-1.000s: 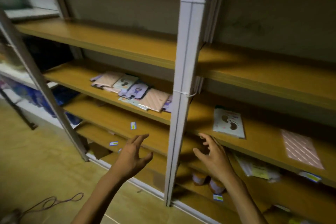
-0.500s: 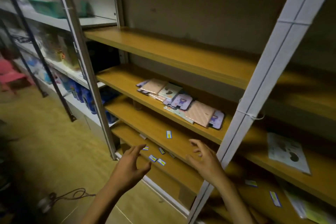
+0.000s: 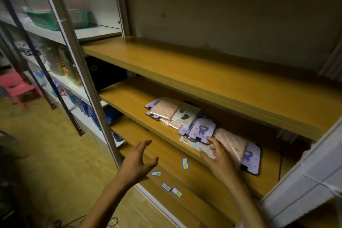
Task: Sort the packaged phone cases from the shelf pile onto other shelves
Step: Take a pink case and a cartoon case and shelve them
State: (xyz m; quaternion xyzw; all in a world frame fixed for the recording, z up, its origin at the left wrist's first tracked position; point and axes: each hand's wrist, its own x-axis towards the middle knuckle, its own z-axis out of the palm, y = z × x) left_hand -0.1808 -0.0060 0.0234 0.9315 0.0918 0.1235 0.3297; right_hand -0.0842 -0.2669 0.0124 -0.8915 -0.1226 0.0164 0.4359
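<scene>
A pile of packaged phone cases [image 3: 187, 118] lies on the second wooden shelf [image 3: 129, 98], pink, cream and purple ones overlapping. My right hand [image 3: 220, 159] reaches over the shelf's front edge at the near end of the pile. Its spread fingers are at a pale packet [image 3: 201, 147] there, and I cannot tell if they touch it. A pink packet [image 3: 233, 142] and a purple case [image 3: 251, 157] lie just behind that hand. My left hand [image 3: 138, 161] hovers empty in front of the shelf below, fingers spread.
A bare wooden shelf [image 3: 203, 68] runs above the pile. Small blue-and-yellow labels [image 3: 185, 163] are stuck on the lower shelves' edges. A grey upright post [image 3: 77, 65] stands left and another post [image 3: 305, 181] right. A green basket [image 3: 55, 18] and a pink chair [image 3: 16, 85] are at far left.
The view has swung left and closer to the pile. My right hand has risen from the lower shelf's edge up to the near end of the pile. My left hand stays open below.
</scene>
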